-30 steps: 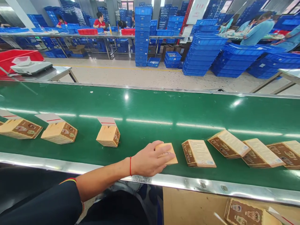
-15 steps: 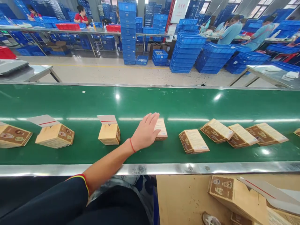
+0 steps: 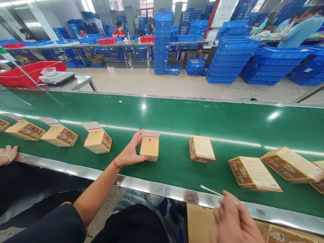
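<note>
Shifted since half a second ago: left hand (image 3: 130, 151), then laid flat over a lying carton, now clasped around an upright carton (image 3: 150, 148) set on end, its white flap (image 3: 150, 134) with a red stripe raised at the top. Thumb on the near left face, fingers curled up the far left edge toward the flap, wrist marked by a red string. Standing on the green conveyor belt (image 3: 177, 118), just beyond the steel rail (image 3: 152, 187), directly ahead and slightly left of centre. Long axis vertical, unlike the cartons to the right.

Low at the right edge, right hand (image 3: 231, 219), blurred, below the rail and off the belt, holding a thin pale stick-like item (image 3: 211, 191) whose tip reaches over the rail; grip loose or tight, cannot tell. Left hand far nearer to the upright carton; right hand well apart from it, down and to the right.

Next along the belt to the right, a flat carton (image 3: 201, 149), label side up, long axis running away from the wearer, apart from both hands. Further right, two more flat cartons (image 3: 254, 173) lying aslant. To the left, a row of opened cartons (image 3: 98, 141) with flaps raised.

At far left, a co-worker's hand (image 3: 8, 154) resting on the rail. Beyond, stacked blue crates (image 3: 235, 57) across the factory floor.
</note>
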The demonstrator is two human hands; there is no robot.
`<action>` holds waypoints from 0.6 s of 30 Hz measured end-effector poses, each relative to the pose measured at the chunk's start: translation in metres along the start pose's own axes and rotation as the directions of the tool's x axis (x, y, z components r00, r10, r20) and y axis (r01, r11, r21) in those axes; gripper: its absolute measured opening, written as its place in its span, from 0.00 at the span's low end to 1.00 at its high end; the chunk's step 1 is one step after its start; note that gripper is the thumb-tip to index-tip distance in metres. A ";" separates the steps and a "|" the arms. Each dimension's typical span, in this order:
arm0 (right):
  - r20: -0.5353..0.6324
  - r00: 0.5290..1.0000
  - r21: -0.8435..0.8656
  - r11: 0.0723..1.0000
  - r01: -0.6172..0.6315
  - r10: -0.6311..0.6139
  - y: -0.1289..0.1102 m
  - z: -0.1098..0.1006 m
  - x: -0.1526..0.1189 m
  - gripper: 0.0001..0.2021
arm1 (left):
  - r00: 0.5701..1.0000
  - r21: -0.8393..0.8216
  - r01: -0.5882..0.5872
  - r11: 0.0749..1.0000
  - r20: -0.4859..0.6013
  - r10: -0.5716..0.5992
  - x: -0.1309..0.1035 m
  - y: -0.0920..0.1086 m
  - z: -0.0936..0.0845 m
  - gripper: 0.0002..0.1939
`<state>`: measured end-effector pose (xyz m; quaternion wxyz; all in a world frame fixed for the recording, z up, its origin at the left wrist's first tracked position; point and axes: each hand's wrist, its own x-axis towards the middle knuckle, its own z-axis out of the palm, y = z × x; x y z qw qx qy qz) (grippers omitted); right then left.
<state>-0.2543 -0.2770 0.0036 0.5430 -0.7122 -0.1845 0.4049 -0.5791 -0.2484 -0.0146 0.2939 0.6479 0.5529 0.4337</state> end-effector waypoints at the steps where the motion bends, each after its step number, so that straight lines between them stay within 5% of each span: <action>1: 0.080 0.997 -0.015 1.000 -0.014 0.016 -0.006 0.022 -0.010 0.33 | 1.000 0.006 -0.016 1.000 -0.003 0.016 0.000 0.003 0.008 0.52; 4: 0.357 0.934 0.053 0.999 -0.012 -0.007 -0.007 0.066 -0.030 0.31 | 0.997 0.014 -0.077 0.997 0.019 0.077 -0.001 0.017 0.035 0.46; 7: 0.452 0.892 0.016 0.999 -0.028 0.018 0.007 0.077 -0.034 0.32 | 0.987 0.007 -0.155 0.988 0.053 0.154 -0.002 0.028 0.051 0.39; 11: 0.323 0.945 -0.005 0.998 -0.061 0.059 0.003 0.072 -0.030 0.33 | 0.973 0.034 -0.215 0.976 0.090 0.211 -0.004 0.033 0.056 0.36; 14: 0.132 0.987 0.112 0.988 -0.106 0.091 -0.020 0.059 -0.027 0.23 | 0.963 0.103 -0.250 0.963 0.129 0.236 -0.007 0.034 0.055 0.35; 17: -0.038 0.988 0.059 0.987 -0.147 0.150 -0.024 0.018 -0.012 0.13 | 0.922 0.188 -0.366 0.911 0.205 0.328 -0.007 0.035 0.057 0.31; 18: -0.048 0.994 -0.005 0.995 -0.103 0.102 -0.016 -0.004 -0.002 0.16 | 0.902 0.224 -0.413 0.883 0.233 0.363 -0.006 0.036 0.057 0.28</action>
